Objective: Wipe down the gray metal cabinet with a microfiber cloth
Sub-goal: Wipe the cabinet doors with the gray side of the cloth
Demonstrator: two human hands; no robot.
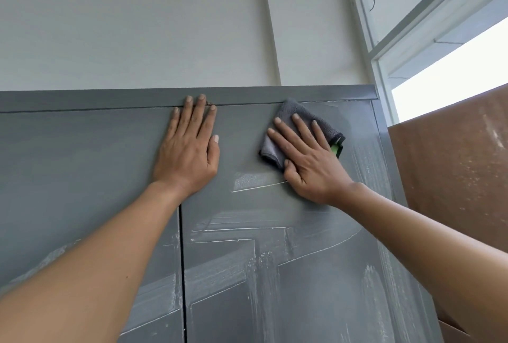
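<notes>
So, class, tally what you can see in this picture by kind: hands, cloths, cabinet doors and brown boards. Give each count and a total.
Hands: 2, left hand and right hand
Cloths: 1, gray cloth
Cabinet doors: 2, left door, right door
Brown boards: 1, brown board
Total: 6

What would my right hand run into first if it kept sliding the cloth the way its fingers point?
The right hand, pressing the gray microfiber cloth, points up and left. It would probably first meet the top frame strip of the gray metal cabinet, above the door gap.
</notes>
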